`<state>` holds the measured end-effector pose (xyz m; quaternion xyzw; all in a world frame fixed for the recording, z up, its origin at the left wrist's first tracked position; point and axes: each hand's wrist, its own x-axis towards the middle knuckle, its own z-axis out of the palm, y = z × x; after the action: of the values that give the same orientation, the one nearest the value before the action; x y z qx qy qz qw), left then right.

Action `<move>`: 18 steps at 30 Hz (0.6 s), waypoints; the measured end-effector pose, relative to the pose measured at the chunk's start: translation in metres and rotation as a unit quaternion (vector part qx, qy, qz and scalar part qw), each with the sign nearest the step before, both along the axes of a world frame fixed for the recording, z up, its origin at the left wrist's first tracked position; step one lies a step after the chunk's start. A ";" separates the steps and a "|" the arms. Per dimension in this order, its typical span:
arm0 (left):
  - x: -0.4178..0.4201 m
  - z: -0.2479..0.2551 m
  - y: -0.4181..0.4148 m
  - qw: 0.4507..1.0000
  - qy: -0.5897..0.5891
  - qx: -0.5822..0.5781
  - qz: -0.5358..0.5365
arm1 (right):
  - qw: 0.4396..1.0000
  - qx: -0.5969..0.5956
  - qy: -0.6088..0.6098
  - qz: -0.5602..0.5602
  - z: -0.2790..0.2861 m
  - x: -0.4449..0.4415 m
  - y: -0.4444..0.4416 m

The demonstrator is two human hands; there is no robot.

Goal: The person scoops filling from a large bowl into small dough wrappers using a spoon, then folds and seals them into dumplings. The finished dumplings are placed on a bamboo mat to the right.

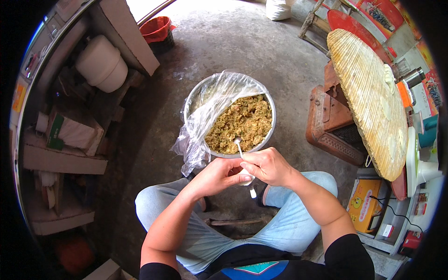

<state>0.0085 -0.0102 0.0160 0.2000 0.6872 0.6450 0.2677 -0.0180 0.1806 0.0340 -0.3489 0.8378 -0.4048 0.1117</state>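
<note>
A large metal basin (pixel 274 120) of minced filling (pixel 241 122) stands on the floor before me, its left part covered by clear plastic film (pixel 210 115). My left hand (pixel 225 176) holds a pale dough wrapper (pixel 247 177) low in front of the basin's near rim. In my right hand (pixel 267 166) is a metal spoon (pixel 238 145). Its bowl reaches over the filling's near edge, and its pale handle end sticks out below the hand. Both hands almost touch. My fingers hide much of the wrapper, so how far it is folded cannot be told.
On the right, a round stalk tray (pixel 364 91) carries dumplings (pixel 389 78) and flat wrappers (pixel 385 110). Beneath it sits a rusty metal stove (pixel 330 122). A lined bin (pixel 157 33) stands at the far left, near wooden shelving (pixel 66 159). My knees flank the basin's near side.
</note>
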 end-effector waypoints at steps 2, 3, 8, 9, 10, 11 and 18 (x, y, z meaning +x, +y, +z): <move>0.000 0.000 0.000 1.000 0.000 -0.024 -0.006 | 1.000 0.014 0.006 0.005 -0.001 -0.002 0.001; 0.000 0.000 0.000 0.999 0.001 -0.035 -0.009 | 1.000 0.022 0.010 0.007 -0.001 -0.003 0.002; 0.001 -0.001 0.002 0.996 -0.081 0.011 0.034 | 0.997 -0.031 -0.017 -0.067 -0.007 -0.008 0.007; 0.003 -0.001 0.003 0.993 -0.097 0.030 0.053 | 0.994 -0.047 -0.039 -0.088 -0.007 -0.008 0.007; 0.003 -0.001 0.003 0.994 -0.090 0.022 0.053 | 0.997 -0.007 -0.055 -0.060 -0.004 -0.007 0.006; 0.003 0.000 0.003 0.995 -0.083 0.014 0.054 | 0.993 0.017 -0.114 -0.041 0.000 -0.004 0.003; 0.003 -0.007 0.006 0.991 -0.126 0.044 0.033 | 0.994 -0.029 -0.099 -0.046 -0.012 -0.005 0.004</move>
<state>0.0120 -0.0046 0.0091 0.1062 0.6255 0.7027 0.3219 -0.0231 0.1847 0.0223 -0.2711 0.8259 -0.4659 0.1654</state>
